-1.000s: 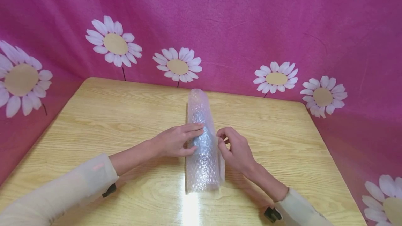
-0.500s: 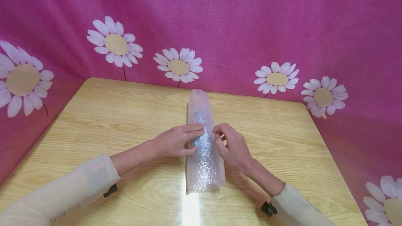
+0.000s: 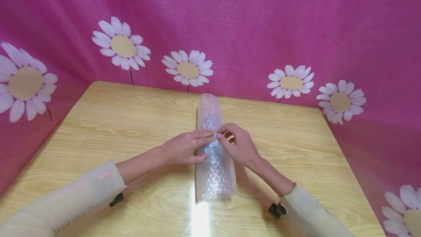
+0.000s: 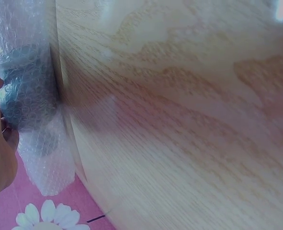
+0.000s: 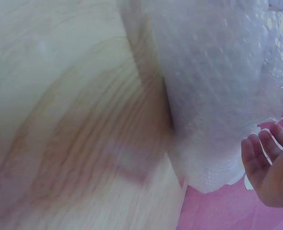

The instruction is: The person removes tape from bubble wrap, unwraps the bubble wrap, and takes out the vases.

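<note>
A roll of clear bubble wrap (image 3: pixel 213 184) lies lengthwise in the middle of the wooden table. Through its layers a dark, bluish object (image 4: pixel 28 91) shows in the left wrist view, its kind blurred by the wrap. My left hand (image 3: pixel 182 148) rests on the roll from the left, fingers stretched across its top and thumb lower down. From the right, my right hand (image 3: pixel 240 145) pinches the loose edge of the wrap between thumb and index finger, close to the left fingertips. In the right wrist view, the other fingers of the right hand (image 5: pixel 270 167) hang loosely curled beside the wrap.
The wooden table (image 3: pixel 131 120) extends on both sides of the roll. Behind and beside it hangs a pink cloth (image 3: pixel 236 21) printed with white daisies. Light glares off the table near the front. Small black devices sit under both cuffs.
My right hand has moved left and slightly away from me, drawing the wrap's loose edge over the top of the roll. The left hand stays in place on it.
</note>
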`<state>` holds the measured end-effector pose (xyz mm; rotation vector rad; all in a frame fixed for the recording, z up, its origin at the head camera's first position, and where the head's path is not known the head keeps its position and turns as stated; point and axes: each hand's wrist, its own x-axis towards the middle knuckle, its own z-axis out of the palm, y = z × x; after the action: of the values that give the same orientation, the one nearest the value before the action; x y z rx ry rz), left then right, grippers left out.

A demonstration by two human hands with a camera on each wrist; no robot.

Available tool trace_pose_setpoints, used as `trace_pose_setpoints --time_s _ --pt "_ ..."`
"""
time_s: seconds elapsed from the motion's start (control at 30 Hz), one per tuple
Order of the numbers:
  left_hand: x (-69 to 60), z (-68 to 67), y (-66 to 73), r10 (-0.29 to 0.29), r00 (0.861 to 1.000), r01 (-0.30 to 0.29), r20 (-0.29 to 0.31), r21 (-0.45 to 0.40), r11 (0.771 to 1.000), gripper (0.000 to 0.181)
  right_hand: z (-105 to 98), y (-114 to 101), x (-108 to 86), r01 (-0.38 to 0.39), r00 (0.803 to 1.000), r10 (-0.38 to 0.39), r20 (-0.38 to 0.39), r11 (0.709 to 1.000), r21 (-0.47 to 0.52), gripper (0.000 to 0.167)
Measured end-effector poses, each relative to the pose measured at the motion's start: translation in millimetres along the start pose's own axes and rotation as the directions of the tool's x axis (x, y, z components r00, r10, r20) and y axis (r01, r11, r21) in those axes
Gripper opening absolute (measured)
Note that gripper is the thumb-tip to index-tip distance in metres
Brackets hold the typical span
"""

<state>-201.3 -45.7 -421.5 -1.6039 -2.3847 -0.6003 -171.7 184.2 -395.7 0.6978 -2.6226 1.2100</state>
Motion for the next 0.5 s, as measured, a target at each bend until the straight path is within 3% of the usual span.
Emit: trace_pose_setpoints --time_s 0.2,0.5 --pt "0.3 0.3 -0.1 -0.001 1.0 0.001 0.007 0.016 1.0 0.055 -3.5 -2.9 9.9 -0.123 0.992 0.121 0.02 0.988 0.098 0.022" --pt "0.8 -1.2 1.6 -0.012 1.0 0.012 0.017 0.009 1.0 0.054 -2.4 6.0 22.8 -0.224 0.975 0.224 0.017 0.968 0.111 0.025"
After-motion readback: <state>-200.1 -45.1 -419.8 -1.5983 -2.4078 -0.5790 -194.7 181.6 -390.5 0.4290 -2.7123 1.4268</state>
